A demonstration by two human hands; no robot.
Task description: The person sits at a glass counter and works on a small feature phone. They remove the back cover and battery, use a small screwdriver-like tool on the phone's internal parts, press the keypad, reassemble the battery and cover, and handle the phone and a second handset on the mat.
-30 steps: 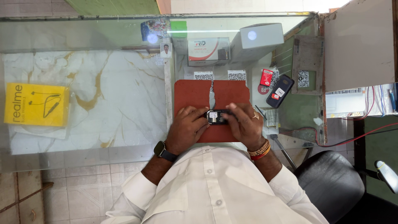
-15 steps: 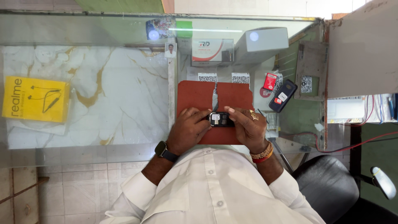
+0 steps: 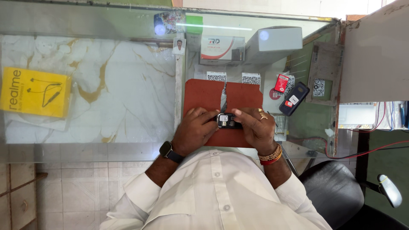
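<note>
A small black device [image 3: 227, 121] is gripped between the left hand [image 3: 194, 130] and right hand [image 3: 255, 127], fingers curled around it, above the red mat [image 3: 204, 91] — handling appears underway, unfinished.

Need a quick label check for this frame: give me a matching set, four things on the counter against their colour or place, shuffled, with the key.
Things:
1. small black device
2. flat mat
3. box with earphone picture
4. dark phone

Descriptions:
A. yellow, at the far left of the glass counter
B. red-brown, under both hands
C. held between the left hand and the right hand
D. lying at a slant, to the right of the mat

Pairs: 1-C, 2-B, 3-A, 4-D
</note>
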